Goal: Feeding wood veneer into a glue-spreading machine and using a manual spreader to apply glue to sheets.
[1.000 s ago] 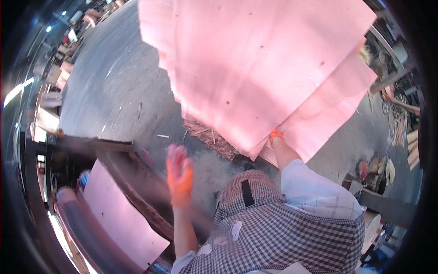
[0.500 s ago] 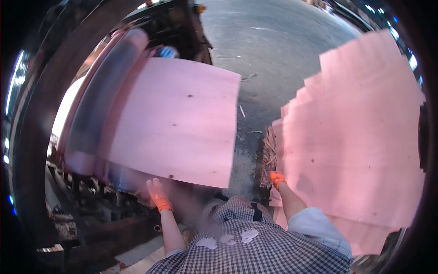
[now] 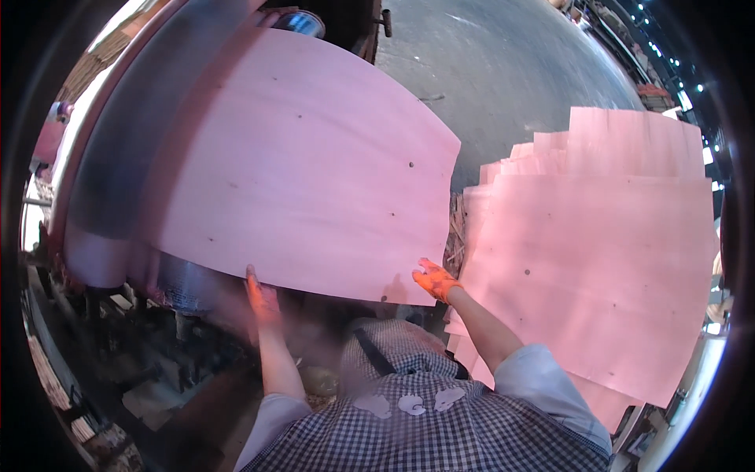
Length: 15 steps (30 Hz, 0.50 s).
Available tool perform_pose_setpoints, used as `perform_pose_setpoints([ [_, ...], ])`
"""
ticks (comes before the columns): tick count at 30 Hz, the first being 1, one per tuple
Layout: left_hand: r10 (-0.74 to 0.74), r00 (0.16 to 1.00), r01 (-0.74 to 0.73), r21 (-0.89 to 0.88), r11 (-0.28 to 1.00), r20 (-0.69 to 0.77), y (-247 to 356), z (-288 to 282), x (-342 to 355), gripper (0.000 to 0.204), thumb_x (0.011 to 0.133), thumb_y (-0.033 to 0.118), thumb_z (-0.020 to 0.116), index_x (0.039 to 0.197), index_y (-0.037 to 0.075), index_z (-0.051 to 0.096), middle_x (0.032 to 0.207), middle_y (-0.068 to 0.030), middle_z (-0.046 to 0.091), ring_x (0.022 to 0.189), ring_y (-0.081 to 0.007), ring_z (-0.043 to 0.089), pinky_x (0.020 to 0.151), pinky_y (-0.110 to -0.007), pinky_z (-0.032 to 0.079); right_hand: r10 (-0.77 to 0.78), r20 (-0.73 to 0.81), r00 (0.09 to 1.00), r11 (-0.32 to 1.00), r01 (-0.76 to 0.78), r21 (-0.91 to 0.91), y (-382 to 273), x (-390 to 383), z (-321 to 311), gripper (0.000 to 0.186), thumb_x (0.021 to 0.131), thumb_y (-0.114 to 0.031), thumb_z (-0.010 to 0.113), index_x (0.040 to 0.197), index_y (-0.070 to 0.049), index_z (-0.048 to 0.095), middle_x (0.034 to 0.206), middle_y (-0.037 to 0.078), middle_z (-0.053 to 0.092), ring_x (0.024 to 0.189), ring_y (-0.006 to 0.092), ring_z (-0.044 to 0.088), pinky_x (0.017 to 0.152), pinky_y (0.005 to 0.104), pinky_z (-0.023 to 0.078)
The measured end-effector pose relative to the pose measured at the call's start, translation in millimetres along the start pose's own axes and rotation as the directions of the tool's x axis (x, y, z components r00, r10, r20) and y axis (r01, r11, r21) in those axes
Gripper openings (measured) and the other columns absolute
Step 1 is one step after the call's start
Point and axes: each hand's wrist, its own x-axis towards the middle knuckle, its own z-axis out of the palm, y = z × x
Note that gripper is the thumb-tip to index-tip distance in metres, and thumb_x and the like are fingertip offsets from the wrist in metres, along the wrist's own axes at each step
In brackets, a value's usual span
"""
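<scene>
A broad pink-tinted wood veneer sheet (image 3: pixel 330 189), dotted with small dark knots, reaches out from beneath a dark roller (image 3: pixel 141 118) on the left. My left hand (image 3: pixel 263 303), in an orange glove, is at the sheet's near edge with its fingers stretched out. Whether it touches the edge I cannot tell. By the near right corner my right hand (image 3: pixel 437 280), also orange-gloved, is open over the sheet with its fingers apart. Just right of it lies a stack of similar veneer sheets (image 3: pixel 598 267), their edges unevenly staggered.
Dark machine framework (image 3: pixel 181 377) stands below the roller at the left. Broken wood scraps (image 3: pixel 455 236) lie between the sheet and the stack. Grey concrete floor (image 3: pixel 503 71) stretches away at the back, and a metal cylinder (image 3: pixel 300 23) shows at the roller's far end.
My right hand has moved left from the stack's edge to the veneer sheet's near right corner. The sheet now reaches farther right in view, and the view itself has shifted.
</scene>
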Motion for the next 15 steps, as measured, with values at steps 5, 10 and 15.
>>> perform_pose_setpoints([
  [5, -0.442, 0.801, 0.501, -0.047, 0.864, 0.404, -15, 24, -27, 0.049, 0.092, 0.033, 0.065, 0.133, 0.009, 0.053, 0.136, -0.0086, 0.056, 0.126, -0.0276, 0.052, 0.106, -0.046, 0.042, -0.022, 0.057, 0.998, 0.999, 0.020, 0.050, -8, -30, 6, 0.094, 0.081, -0.059, 0.059, 0.152, -0.007, 0.027, 0.149, 0.024, 0.039, 0.139, 0.0348, 0.037, 0.115, 0.0379, 0.029],
  [10, -0.368, 0.839, 0.230, 0.351, 0.907, 0.401, -40, 116, -97, 0.040, 0.091, 0.022, 0.068, 0.124, 0.003, 0.058, 0.123, -0.0077, 0.062, 0.111, -0.0209, 0.060, 0.095, -0.037, 0.050, -0.181, -0.009, 0.983, 0.968, 0.177, -0.180, 2, -54, 17, 0.103, 0.079, -0.061, 0.064, 0.153, -0.003, 0.021, 0.151, 0.029, 0.032, 0.140, 0.0407, 0.033, 0.116, 0.0414, 0.027],
  [15, -0.342, 0.593, -0.260, 0.576, 0.775, 0.729, -44, 374, -283, 0.040, 0.091, 0.021, 0.066, 0.120, -0.004, 0.057, 0.093, -0.0021, 0.065, 0.077, -0.0100, 0.053, 0.069, -0.028, 0.044, 0.039, -0.664, 0.746, 0.996, 0.027, 0.090, 90, -64, 17, 0.080, 0.090, -0.055, 0.052, 0.146, -0.001, 0.034, 0.135, 0.028, 0.048, 0.125, 0.0439, 0.047, 0.104, 0.0484, 0.038],
])
